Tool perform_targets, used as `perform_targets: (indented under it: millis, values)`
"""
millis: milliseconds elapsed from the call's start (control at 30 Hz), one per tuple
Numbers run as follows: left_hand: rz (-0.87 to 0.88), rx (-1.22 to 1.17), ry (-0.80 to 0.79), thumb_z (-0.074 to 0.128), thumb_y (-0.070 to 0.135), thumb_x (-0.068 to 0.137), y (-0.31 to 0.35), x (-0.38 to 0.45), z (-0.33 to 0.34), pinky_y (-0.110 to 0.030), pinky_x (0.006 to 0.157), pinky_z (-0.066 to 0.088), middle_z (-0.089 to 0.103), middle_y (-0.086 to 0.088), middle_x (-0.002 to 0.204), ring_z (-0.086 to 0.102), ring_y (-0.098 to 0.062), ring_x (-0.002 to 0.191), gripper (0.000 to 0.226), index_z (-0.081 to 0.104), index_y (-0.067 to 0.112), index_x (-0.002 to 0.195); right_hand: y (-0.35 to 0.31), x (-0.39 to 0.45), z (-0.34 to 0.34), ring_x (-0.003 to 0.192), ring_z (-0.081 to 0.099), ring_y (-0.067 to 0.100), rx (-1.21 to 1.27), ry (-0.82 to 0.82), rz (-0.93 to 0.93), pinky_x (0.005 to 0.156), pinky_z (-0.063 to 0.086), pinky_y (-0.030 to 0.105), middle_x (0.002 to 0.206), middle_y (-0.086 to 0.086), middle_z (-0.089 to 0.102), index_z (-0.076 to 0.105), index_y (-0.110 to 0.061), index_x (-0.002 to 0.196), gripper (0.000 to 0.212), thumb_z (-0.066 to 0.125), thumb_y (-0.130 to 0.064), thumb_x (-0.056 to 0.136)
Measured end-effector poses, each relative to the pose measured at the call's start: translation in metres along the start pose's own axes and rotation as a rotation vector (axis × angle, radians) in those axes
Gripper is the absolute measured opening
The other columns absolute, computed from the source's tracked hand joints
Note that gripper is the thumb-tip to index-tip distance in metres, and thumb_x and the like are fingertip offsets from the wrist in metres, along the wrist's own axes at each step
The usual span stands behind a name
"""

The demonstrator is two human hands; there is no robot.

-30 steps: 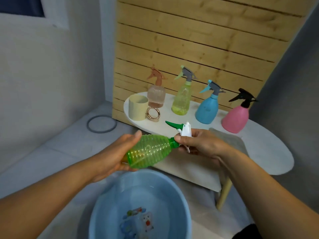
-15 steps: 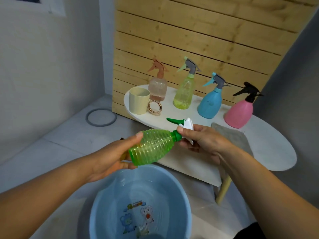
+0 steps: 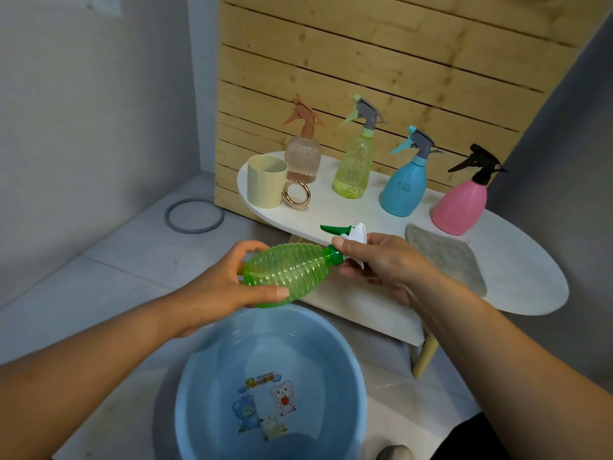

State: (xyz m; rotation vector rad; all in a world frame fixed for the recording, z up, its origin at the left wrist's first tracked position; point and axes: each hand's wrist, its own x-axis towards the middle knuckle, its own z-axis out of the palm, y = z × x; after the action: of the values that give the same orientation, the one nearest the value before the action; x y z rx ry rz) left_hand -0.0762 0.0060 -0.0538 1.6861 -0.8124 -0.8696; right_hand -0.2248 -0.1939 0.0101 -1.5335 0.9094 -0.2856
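A ribbed green spray bottle (image 3: 288,273) lies almost on its side in the air above a light blue basin (image 3: 205,376). My left hand (image 3: 215,290) grips its body near the base, thumb on the near side. At the neck, my right hand (image 3: 378,260) holds the green collar and the white and green trigger head (image 3: 348,231). The nozzle points left. The basin has cartoon pictures on its bottom.
A low white oval table (image 3: 517,287) stands by a wooden slat panel (image 3: 381,71). It carries a cream cup (image 3: 267,185), a gold ring (image 3: 297,197), a grey cloth (image 3: 444,257), and brown (image 3: 302,154), yellow-green (image 3: 354,171), blue (image 3: 403,187) and pink (image 3: 459,207) spray bottles. A grey hoop (image 3: 194,215) lies on the floor.
The bottle has tilted slightly, its neck end rising. My left hand has shifted its grip round the base. The view has dropped, showing more of the basin.
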Motion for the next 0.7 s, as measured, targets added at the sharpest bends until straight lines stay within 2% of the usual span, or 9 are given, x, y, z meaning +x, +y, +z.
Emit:
perform_targets:
  millis: [100, 200, 300, 367, 433, 467, 567, 633, 700]
  values:
    - [-0.06, -0.153, -0.059, 0.087, 0.057, 0.064, 0.0, 0.002, -0.004, -0.047, 0.099, 0.056, 0.073, 0.003, 0.119, 0.072, -0.017, 0.108, 0.076, 0.059, 0.034, 0.13, -0.002, 0.0, -0.006, 0.059, 0.068, 0.006, -0.047, -0.034, -0.019, 0.059, 0.046, 0.016, 0.084, 0.003, 0.077, 0.069, -0.01, 0.113, 0.041, 0.083, -0.032, 0.081]
    - [-0.109, -0.228, -0.165, 0.07, 0.064, 0.085, 0.004, 0.003, -0.004, -0.045, 0.109, 0.049, 0.074, -0.001, 0.122, 0.069, -0.018, 0.116, 0.061, 0.064, 0.025, 0.132, -0.002, -0.001, -0.009, 0.066, 0.07, 0.008, -0.037, -0.08, -0.019, 0.061, 0.051, 0.013, 0.093, 0.005, 0.079, 0.069, -0.011, 0.118, 0.042, 0.082, -0.028, 0.082]
    - [-0.152, -0.342, -0.115, 0.055, 0.059, 0.09, 0.007, 0.005, -0.002, -0.046, 0.104, 0.052, 0.073, -0.007, 0.123, 0.07, -0.022, 0.114, 0.055, 0.063, 0.024, 0.132, -0.001, -0.002, -0.008, 0.068, 0.07, 0.008, -0.044, -0.085, -0.028, 0.069, 0.048, 0.019, 0.093, 0.005, 0.079, 0.069, -0.009, 0.118, 0.042, 0.081, -0.03, 0.083]
    - [-0.14, -0.305, -0.059, 0.051, 0.063, 0.09, 0.008, 0.005, -0.001, -0.046, 0.096, 0.057, 0.071, -0.007, 0.124, 0.072, -0.023, 0.109, 0.057, 0.059, 0.027, 0.132, -0.001, -0.002, -0.007, 0.066, 0.07, 0.009, -0.055, -0.066, -0.025, 0.07, 0.046, 0.022, 0.089, 0.005, 0.079, 0.069, -0.009, 0.115, 0.042, 0.081, -0.033, 0.082]
    - [-0.092, -0.276, -0.053, 0.056, 0.066, 0.086, 0.007, 0.004, -0.001, -0.044, 0.091, 0.06, 0.066, -0.002, 0.128, 0.073, -0.019, 0.106, 0.061, 0.052, 0.031, 0.136, 0.0, 0.001, -0.005, 0.061, 0.07, 0.011, -0.053, -0.028, 0.004, 0.061, 0.048, 0.018, 0.087, 0.01, 0.078, 0.069, -0.008, 0.109, 0.04, 0.082, -0.034, 0.081]
    - [-0.061, -0.26, -0.077, 0.066, 0.065, 0.08, 0.006, 0.002, -0.001, -0.041, 0.089, 0.061, 0.063, 0.002, 0.131, 0.073, -0.016, 0.107, 0.069, 0.048, 0.035, 0.139, 0.001, 0.002, -0.005, 0.058, 0.069, 0.011, -0.044, -0.008, 0.022, 0.054, 0.049, 0.016, 0.085, 0.012, 0.077, 0.068, -0.009, 0.104, 0.037, 0.083, -0.034, 0.081]
    - [0.035, -0.03, -0.116, 0.092, 0.039, 0.063, 0.003, -0.002, 0.001, -0.024, 0.084, 0.059, 0.054, 0.015, 0.136, 0.067, -0.004, 0.111, 0.098, 0.039, 0.046, 0.144, 0.003, 0.005, -0.006, 0.055, 0.069, 0.012, -0.022, 0.015, 0.053, 0.047, 0.049, 0.014, 0.079, 0.009, 0.075, 0.065, -0.012, 0.098, 0.034, 0.084, -0.032, 0.08]
    - [0.062, 0.06, -0.082, 0.095, 0.031, 0.061, 0.001, -0.001, 0.004, -0.021, 0.083, 0.058, 0.055, 0.016, 0.133, 0.065, 0.001, 0.107, 0.097, 0.04, 0.047, 0.139, 0.003, 0.004, -0.007, 0.058, 0.07, 0.011, -0.038, 0.006, 0.032, 0.051, 0.048, 0.015, 0.08, 0.008, 0.076, 0.065, -0.012, 0.103, 0.036, 0.084, -0.032, 0.08]
    - [0.021, -0.011, -0.068, 0.091, 0.031, 0.065, 0.002, -0.001, 0.005, -0.026, 0.083, 0.06, 0.064, 0.01, 0.123, 0.069, -0.003, 0.103, 0.083, 0.046, 0.042, 0.134, 0.003, 0.004, -0.008, 0.062, 0.069, 0.01, -0.037, 0.005, -0.015, 0.055, 0.045, 0.017, 0.084, 0.006, 0.077, 0.065, -0.013, 0.108, 0.038, 0.084, -0.029, 0.08]
